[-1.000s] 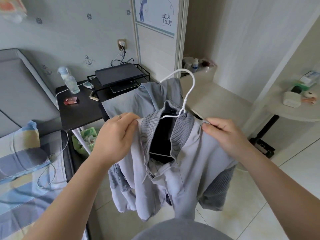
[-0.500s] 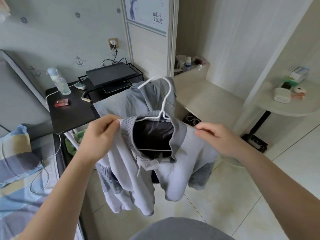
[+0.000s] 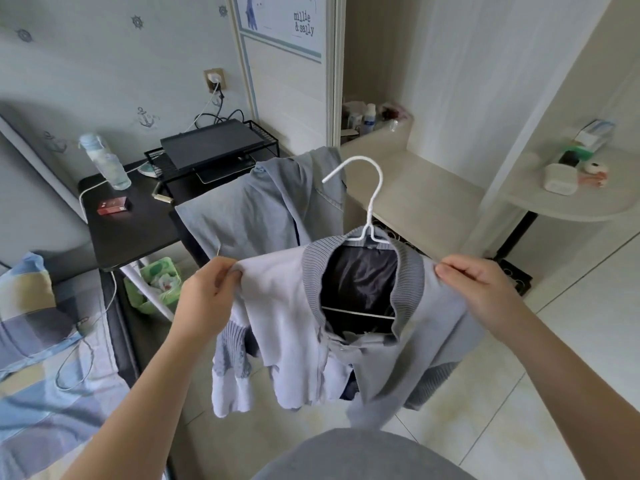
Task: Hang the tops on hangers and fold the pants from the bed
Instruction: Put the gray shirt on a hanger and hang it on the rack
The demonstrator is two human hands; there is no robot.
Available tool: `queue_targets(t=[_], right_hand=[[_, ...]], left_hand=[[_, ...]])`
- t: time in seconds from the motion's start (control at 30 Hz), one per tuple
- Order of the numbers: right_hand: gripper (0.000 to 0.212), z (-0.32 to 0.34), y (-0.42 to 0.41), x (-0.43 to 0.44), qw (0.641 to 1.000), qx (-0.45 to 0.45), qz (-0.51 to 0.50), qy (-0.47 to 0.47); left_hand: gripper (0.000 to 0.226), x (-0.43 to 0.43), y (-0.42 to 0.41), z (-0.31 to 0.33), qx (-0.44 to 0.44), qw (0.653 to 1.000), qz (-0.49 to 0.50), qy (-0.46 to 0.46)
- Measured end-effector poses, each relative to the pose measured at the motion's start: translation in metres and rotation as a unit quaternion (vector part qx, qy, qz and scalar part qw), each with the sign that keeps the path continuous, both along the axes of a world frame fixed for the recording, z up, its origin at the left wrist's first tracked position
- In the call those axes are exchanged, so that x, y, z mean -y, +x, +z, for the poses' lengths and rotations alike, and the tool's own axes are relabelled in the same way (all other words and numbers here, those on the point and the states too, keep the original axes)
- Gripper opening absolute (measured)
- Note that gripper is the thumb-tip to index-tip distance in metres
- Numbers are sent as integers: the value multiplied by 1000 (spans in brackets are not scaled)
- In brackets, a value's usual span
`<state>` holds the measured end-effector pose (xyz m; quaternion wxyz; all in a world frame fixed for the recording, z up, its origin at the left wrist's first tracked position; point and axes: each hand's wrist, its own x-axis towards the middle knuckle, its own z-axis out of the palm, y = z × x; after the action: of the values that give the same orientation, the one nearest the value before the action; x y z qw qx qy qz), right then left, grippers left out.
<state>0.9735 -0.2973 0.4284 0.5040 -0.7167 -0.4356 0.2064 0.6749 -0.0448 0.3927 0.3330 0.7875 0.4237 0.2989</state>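
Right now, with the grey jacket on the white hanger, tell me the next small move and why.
Probably move the right hand up to the hook of the hanger. The jacket is draped over the hanger with its collar round the hook's base, but the right hand and the left hand only pinch the shoulder fabric. Nothing grips the hook to hang it up.

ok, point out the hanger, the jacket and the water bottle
white hanger (image 3: 375, 199), head view, shaft of the hook
grey jacket (image 3: 287, 306), head view, front panel
water bottle (image 3: 108, 166), head view, clear body
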Motion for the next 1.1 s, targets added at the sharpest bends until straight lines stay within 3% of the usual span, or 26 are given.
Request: queue_targets(t=[0.2,0.4,0.6,0.7,0.77,0.9,1.0,1.1], right_hand=[[36,-11,3,36,990,-107,-90,-21],[25,-13,1,49,958,-237,-161,2],[26,-7,-2,0,920,-343,-171,82],[15,2,4,-44,897,-393,-167,118],[36,8,13,-74,879,-434,-142,140],[34,27,37,-134,882,-428,-112,159],[15,47,60,-177,900,-376,-140,170],[2,70,86,-219,923,-302,-159,175]], left_hand=[[23,9,51,-13,-58,997,-16,-49],[14,44,95,-18,-84,963,-188,-176],[13,58,141,-2,-101,915,-325,-216],[14,46,159,9,-86,905,-351,-223],[15,33,171,17,-70,898,-371,-227],[41,-3,198,38,-29,875,-423,-232],[60,-36,222,56,-31,881,-432,-188],[50,-74,251,71,-11,895,-425,-133]])
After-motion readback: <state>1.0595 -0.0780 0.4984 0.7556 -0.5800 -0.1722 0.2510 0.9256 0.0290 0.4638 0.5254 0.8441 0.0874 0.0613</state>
